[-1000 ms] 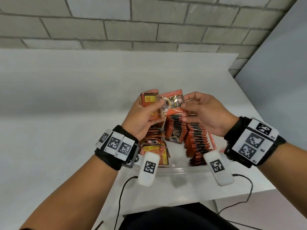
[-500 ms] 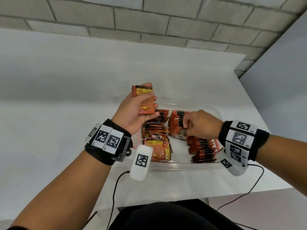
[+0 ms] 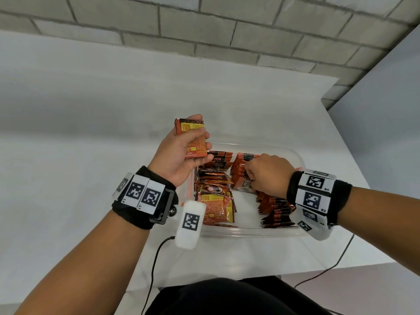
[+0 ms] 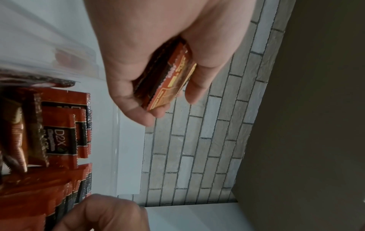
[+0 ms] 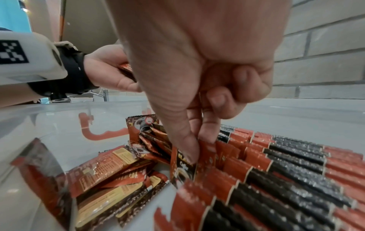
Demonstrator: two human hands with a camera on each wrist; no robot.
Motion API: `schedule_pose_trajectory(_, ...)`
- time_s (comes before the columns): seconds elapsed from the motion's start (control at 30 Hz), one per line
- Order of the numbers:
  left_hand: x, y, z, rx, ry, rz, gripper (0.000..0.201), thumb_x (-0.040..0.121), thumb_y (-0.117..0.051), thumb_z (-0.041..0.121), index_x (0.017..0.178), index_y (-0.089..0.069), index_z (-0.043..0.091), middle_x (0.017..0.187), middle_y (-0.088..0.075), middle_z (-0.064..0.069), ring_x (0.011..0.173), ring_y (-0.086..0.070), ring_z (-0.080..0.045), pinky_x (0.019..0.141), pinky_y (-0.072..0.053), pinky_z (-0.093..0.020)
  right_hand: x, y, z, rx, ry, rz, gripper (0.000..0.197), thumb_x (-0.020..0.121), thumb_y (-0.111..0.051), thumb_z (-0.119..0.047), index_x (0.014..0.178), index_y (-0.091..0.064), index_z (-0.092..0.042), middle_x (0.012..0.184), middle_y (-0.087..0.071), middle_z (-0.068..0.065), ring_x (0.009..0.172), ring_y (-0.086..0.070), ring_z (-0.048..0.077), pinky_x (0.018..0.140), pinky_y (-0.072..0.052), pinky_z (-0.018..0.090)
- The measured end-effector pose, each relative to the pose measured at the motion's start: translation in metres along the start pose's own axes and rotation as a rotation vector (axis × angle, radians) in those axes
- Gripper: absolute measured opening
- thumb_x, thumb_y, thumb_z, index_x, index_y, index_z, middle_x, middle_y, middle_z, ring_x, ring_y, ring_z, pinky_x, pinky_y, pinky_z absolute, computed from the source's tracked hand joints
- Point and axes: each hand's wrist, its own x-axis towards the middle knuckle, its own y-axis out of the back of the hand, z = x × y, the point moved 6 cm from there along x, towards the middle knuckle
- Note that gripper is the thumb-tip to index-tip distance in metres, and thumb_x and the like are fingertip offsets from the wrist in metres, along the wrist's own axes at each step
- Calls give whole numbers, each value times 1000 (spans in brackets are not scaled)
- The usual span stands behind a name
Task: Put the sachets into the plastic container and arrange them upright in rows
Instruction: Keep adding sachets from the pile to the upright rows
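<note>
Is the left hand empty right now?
No, the left hand holds a small stack of sachets in its grip above the far-left corner of the plastic container.

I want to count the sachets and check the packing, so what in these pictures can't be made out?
- Stack of orange sachets in the left hand: count hidden by the fingers, head and left wrist views.
- Upright red-and-black sachet rows: partly covered by the right hand in the head view, cut off by the edge in the right wrist view.
- Clear plastic container: near corners hidden by wrist cameras.
</note>
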Motion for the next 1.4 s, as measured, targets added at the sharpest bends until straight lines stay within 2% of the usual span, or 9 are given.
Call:
schedule_pose_trajectory(0.2, 1, 0, -1, 0, 7, -5, 23, 92, -56, 10, 110, -61, 24, 85, -62, -5, 70, -63, -16, 62, -55, -31, -2, 2, -5, -41, 28, -11, 5, 84, -51, -8, 80, -52, -12, 73, -50, 2, 61, -45, 18, 47, -32, 25)
schedule_pose_trajectory(0.37, 2, -1, -3, -1, 11, -3, 20, 92, -55, 11, 106, -63, 24, 84, -62, -5, 69, -63, -17, 61, -55, -32, -1, 2, -1, -51, 11, 0, 5, 83, -54, -8, 82, -52, -13, 73, -50, 1, 55, -38, 12, 46, -28, 24)
schedule_pose_trajectory(0.77, 4, -4, -4, 16, 30, -2, 22, 92, -55, 12, 111, -61, 22, 85, -63, -6, 68, -64, -18, 63, -55, -34, -1, 4, 10, -12, -24, 64, 28, 81, -68, -35, 83, -47, -17, 75, -49, -1, 67, -51, 21, 51, -35, 27)
schedule_pose_trajectory(0.93, 5, -5, -6, 6, 36, -14, 18, 93, -54, 12, 107, -62, 21, 84, -63, -6, 67, -63, -18, 63, -55, -34, -3, 7, 12, 2, -40, 81, 31, 82, -69, -39, 82, -46, -17, 75, -49, -1, 67, -52, 21, 50, -33, 26)
schedule_pose_trajectory(1.1, 5, -6, -11, -23, 74, -29, 24, 94, -50, 14, 116, -58, 17, 90, -61, -10, 71, -64, -23, 65, -57, -36, -8, 10, 14, 44, -44, 70, 33, 80, -70, -43, 84, -49, -18, 72, -50, -3, 67, -52, 20, 53, -35, 26)
schedule_pose_trajectory(1.2, 2, -13, -13, -21, 127, -65, 27, 94, -43, 11, 116, -60, 13, 94, -61, -14, 74, -67, -30, 69, -59, -44, -16, 30, 22, 318, -45, 172, 31, 84, -64, -48, 96, -51, -23, 76, -56, -7, 66, -57, 14, 57, -43, 27)
schedule_pose_trajectory(1.3, -1, -31, -15, 93, 173, -155, 29, 95, -48, 7, 121, -58, 13, 112, -65, -14, 94, -67, -33, 78, -57, -50, -27, 62, 24, 793, 3, 352, 35, 85, -61, -49, 113, -50, -32, 90, -61, -12, 59, -57, 1, 60, -45, 18)
schedule_pose_trajectory(1.33, -2, -35, -15, 148, 173, -183, 31, 94, -51, 8, 124, -57, 14, 116, -65, -14, 100, -66, -33, 79, -57, -49, -28, 69, 19, 893, 33, 362, 37, 85, -62, -46, 117, -50, -33, 93, -62, -12, 62, -58, 1, 63, -45, 18)
schedule_pose_trajectory(1.4, -4, -44, -15, 228, 168, -228, 35, 92, -55, 10, 128, -55, 13, 118, -65, -14, 104, -66, -32, 80, -57, -48, -28, 73, 11, 981, 85, 349, 40, 84, -65, -38, 121, -51, -34, 100, -63, -5, 74, -63, 11, 72, -50, 27)
